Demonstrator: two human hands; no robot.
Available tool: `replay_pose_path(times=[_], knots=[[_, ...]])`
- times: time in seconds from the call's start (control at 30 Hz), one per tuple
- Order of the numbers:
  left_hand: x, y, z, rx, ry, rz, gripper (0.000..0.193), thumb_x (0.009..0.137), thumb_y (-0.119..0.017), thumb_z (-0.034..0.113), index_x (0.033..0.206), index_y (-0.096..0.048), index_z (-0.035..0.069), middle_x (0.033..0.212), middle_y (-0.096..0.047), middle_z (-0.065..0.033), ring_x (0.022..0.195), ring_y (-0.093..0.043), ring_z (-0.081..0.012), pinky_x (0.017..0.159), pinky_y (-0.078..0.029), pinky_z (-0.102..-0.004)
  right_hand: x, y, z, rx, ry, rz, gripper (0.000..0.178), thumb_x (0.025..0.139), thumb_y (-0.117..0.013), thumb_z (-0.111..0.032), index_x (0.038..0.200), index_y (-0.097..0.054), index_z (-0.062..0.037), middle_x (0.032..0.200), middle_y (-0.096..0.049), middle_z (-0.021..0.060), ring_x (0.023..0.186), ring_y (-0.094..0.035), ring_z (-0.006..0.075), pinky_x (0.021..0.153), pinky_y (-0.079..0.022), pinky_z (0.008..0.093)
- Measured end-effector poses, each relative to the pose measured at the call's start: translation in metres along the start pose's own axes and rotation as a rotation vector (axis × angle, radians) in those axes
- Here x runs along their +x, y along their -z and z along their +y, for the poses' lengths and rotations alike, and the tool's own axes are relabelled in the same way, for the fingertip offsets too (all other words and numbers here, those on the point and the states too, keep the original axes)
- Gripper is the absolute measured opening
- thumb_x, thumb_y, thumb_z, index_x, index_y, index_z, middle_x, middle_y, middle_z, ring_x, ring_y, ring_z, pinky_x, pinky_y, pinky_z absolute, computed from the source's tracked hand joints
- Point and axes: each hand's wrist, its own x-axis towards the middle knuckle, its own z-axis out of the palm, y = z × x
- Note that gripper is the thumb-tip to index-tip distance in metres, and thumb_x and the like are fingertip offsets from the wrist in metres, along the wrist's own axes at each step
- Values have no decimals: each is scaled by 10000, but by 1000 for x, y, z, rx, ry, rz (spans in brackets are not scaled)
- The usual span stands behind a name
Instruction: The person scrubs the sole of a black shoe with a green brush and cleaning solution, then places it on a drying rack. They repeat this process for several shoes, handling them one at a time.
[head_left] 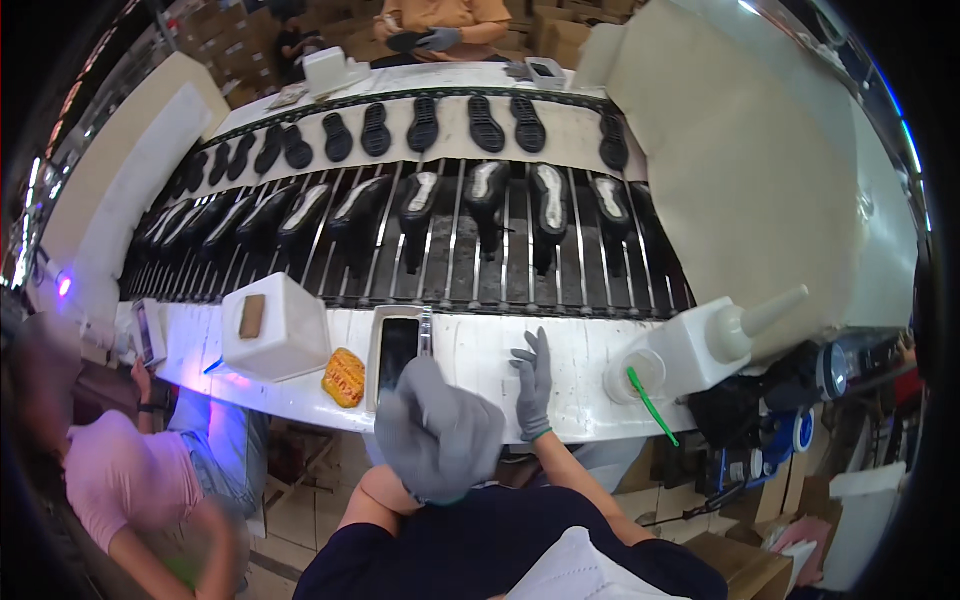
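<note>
My left hand (440, 430), in a grey knit glove, is raised over the near edge of the white table (475, 350). Its fingers look bunched but are smeared by motion, so whether they hold anything is unclear. On the tabletop to its right, my gloved right hand (535, 385) has its fingers stretched out and nothing in them. Just beyond the left hand lies a pale rectangular tray (428, 330) with a dark inside. An orange-yellow packet (343, 378) sits beside it. Across the table, black shoe uppers (550, 200) with whitish bottoms rest sole-side up on a rack of metal rods (450, 240).
Black soles (424, 125) line a pale belt behind the rods. A white container (275, 330) stands left; a clear cup (622, 378) with a green-handled tool (650, 405) and a white nozzle bottle (700, 345) stand right. Co-workers sit at left (140, 470) and far side (445, 20).
</note>
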Motion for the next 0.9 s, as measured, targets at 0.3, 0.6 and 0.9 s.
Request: replay_pose_path(times=[0.3, 0.6, 0.9], knots=[[-61, 140, -55, 877, -36, 543, 425, 1045, -392, 287, 656, -367, 118, 536, -350, 34, 455, -293, -68, 436, -249, -250, 0, -7, -14, 0, -8, 20, 408, 1035, -477, -255, 1340, -554, 5, 1207, -645, 131, 974, -643, 197, 878, -513, 324], [-97, 220, -100, 1582, 412, 219, 321, 997, -502, 272, 867, -650, 19, 612, -581, -158, 543, -612, -283, 517, -436, -403, -1, -5, -28, -111, -167, -20, 336, 1036, -470, -250, 1237, -637, -38, 970, -698, 114, 902, -652, 195, 817, -511, 319], [-94, 220, -101, 1585, 386, 248, 311, 1002, -502, 269, 988, -672, 9, 673, -616, -195, 597, -626, -346, 543, -458, -413, 1, -3, -28, -128, -148, -33, 310, 1036, -465, -222, 1161, -686, -43, 931, -701, 118, 855, -657, 184, 772, -516, 316]])
